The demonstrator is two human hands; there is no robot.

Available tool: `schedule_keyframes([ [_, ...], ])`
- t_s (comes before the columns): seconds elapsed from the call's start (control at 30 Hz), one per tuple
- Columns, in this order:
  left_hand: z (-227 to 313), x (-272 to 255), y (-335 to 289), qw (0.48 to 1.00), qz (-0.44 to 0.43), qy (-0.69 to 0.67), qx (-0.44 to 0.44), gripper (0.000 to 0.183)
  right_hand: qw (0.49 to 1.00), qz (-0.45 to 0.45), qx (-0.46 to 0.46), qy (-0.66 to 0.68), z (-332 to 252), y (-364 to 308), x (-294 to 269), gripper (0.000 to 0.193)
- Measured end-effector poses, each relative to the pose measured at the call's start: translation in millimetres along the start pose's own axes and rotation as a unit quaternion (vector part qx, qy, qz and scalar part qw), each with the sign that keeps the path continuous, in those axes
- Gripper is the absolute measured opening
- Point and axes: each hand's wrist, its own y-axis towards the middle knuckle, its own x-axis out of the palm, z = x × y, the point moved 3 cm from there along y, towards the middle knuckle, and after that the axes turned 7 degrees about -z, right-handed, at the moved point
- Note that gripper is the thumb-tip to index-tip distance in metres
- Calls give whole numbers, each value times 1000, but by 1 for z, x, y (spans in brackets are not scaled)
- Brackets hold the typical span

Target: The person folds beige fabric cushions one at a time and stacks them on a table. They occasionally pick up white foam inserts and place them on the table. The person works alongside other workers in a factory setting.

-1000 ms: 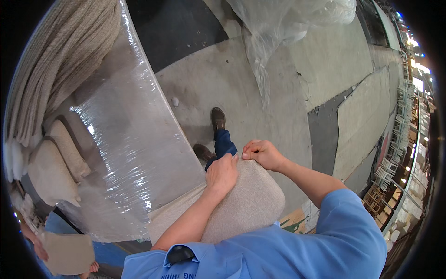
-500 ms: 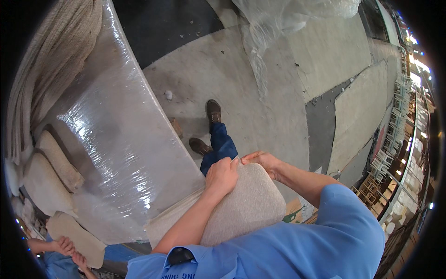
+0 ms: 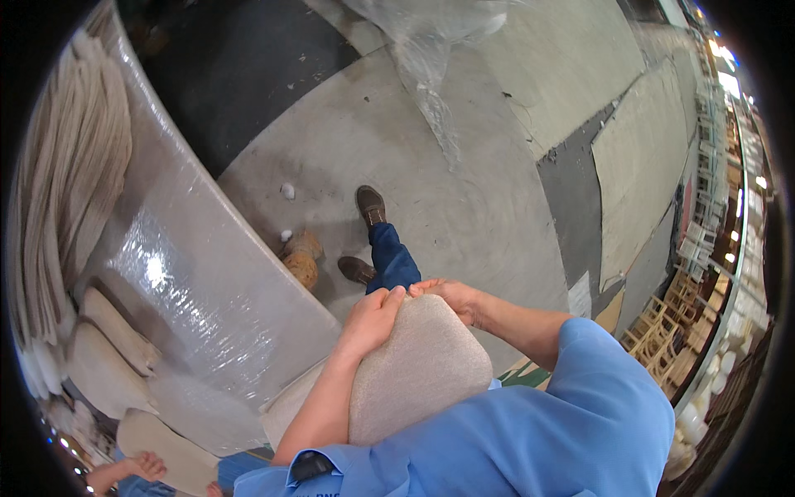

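A beige fabric-covered cushion point(image 3: 422, 364) with rounded corners rests against my blue shirt. At its far edge, my left hand point(image 3: 373, 319) is closed, thumb and fingers pinching the fabric. My right hand point(image 3: 447, 298) pinches the same edge right beside it, its fingertips almost touching the left ones. What lies between the fingertips is too small to make out beyond the cloth edge. Under my left forearm, a flat flap of the same beige fabric point(image 3: 294, 406) reaches toward the table.
A plastic-wrapped table point(image 3: 215, 248) stands at left, bearing a pile of beige fabric point(image 3: 70, 182) and several cushions point(image 3: 108, 369). At lower left, another person's hand point(image 3: 149, 465) is over a beige cushion point(image 3: 170, 443). Clear plastic sheeting point(image 3: 422, 66) and cardboard point(image 3: 650, 166) lie on the floor.
My right fingers have come closer to my left ones on the cushion's edge. The view has shifted, showing more of a brown roll beneath the table. The other person's hands have moved.
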Motion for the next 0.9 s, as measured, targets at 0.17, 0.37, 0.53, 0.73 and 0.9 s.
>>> schedule_keyframes([
  [0.17,11,3,-2,998,-47,-45,1,44,999,-42,4,22,5,4,-10,24],
  [0.37,-2,12,10,999,20,-33,28,43,999,-4,10,37,14,8,-10,23],
  [0.53,-11,15,15,999,51,-1,20,40,999,5,24,48,12,6,-3,24],
  [0.73,-20,21,24,997,63,-27,21,37,996,73,8,50,18,4,9,20],
  [0.9,20,-1,2,985,103,127,46,37,975,81,-207,-11,20,1,-22,28],
])
